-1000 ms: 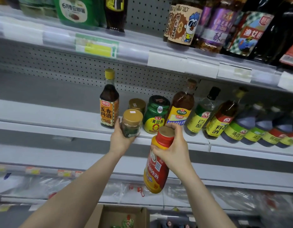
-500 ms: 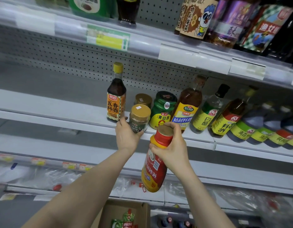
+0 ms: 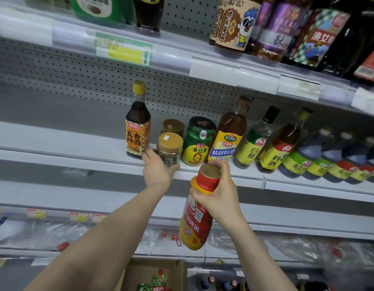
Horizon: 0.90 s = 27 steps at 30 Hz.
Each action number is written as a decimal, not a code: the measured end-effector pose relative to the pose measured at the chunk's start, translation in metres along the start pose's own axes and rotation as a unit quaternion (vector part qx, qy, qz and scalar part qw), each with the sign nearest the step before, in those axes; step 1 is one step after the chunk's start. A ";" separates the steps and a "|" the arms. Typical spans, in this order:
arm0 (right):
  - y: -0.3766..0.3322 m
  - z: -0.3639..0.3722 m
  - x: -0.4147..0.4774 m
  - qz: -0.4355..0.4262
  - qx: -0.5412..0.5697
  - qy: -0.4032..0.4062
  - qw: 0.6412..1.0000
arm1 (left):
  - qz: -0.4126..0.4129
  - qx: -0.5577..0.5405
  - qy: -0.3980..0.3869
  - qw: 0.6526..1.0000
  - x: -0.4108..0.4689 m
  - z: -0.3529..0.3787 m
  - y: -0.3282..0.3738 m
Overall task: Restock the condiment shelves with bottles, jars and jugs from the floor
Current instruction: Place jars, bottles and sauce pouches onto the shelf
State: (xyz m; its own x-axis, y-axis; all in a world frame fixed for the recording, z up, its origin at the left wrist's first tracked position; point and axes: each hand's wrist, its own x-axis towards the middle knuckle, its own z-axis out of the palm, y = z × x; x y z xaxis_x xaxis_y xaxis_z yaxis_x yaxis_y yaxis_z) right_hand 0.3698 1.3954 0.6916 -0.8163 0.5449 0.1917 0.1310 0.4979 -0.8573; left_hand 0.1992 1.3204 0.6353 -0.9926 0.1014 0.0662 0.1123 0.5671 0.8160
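Observation:
My left hand [image 3: 157, 172] grips the base of a small gold-lidded jar [image 3: 169, 148] that stands at the front edge of the middle shelf [image 3: 56, 143], between a dark cooking-wine bottle with an orange label [image 3: 137, 128] and a green soybean-paste jar [image 3: 197, 141]. A second gold-lidded jar [image 3: 173, 127] stands right behind it. My right hand [image 3: 218, 194] holds a red and yellow squeeze bottle [image 3: 197, 215] by its neck, hanging tilted below and in front of that shelf's edge.
Right of the green jar runs a row of cooking-wine, vinegar and dark bottles [image 3: 253, 141]. The upper shelf [image 3: 181, 59] carries jars and dark bottles. An open cardboard box [image 3: 154, 274] with packets sits on the floor below. Plastic-wrapped goods fill the bottom shelf [image 3: 45, 234].
My left hand lifted the small gold-lidded jar onto the middle shelf and set it at the front edge. My right hand kept the red bottle at about the same place.

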 end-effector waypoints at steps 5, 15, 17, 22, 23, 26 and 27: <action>-0.002 -0.006 0.004 0.004 0.007 -0.002 1.000 | 0.036 -0.054 -0.027 0.997 -0.003 -0.010 -0.009; -0.040 -0.003 0.029 -0.063 0.073 -0.090 0.991 | 0.019 -0.254 -0.504 0.825 -0.039 -0.081 -0.031; -0.050 -0.002 0.035 -0.069 0.092 -0.109 0.987 | 0.017 -0.234 -0.512 0.826 -0.040 -0.092 -0.029; -0.074 0.006 0.046 -0.086 0.143 -0.122 0.978 | 0.003 -0.304 -0.432 0.849 -0.045 -0.120 -0.027; -0.082 0.009 0.048 -0.088 0.159 -0.117 0.976 | 0.004 -0.322 -0.416 0.851 -0.046 -0.126 -0.025; -0.111 0.017 0.054 -0.105 0.176 -0.127 0.970 | 0.013 -0.365 -0.344 0.865 -0.044 -0.150 -0.015; -0.120 0.020 0.055 -0.109 0.169 -0.137 0.970 | 0.020 -0.376 -0.313 0.872 -0.042 -0.160 -0.011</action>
State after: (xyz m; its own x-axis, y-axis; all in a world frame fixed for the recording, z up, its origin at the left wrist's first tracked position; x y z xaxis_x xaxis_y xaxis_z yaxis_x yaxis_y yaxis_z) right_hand 0.2977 1.3526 0.7954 -0.9286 0.2295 0.2917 -0.2154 0.3068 -0.9271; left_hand 0.2327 1.1792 0.7159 -0.7432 0.6683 -0.0309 -0.1490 -0.1203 0.9815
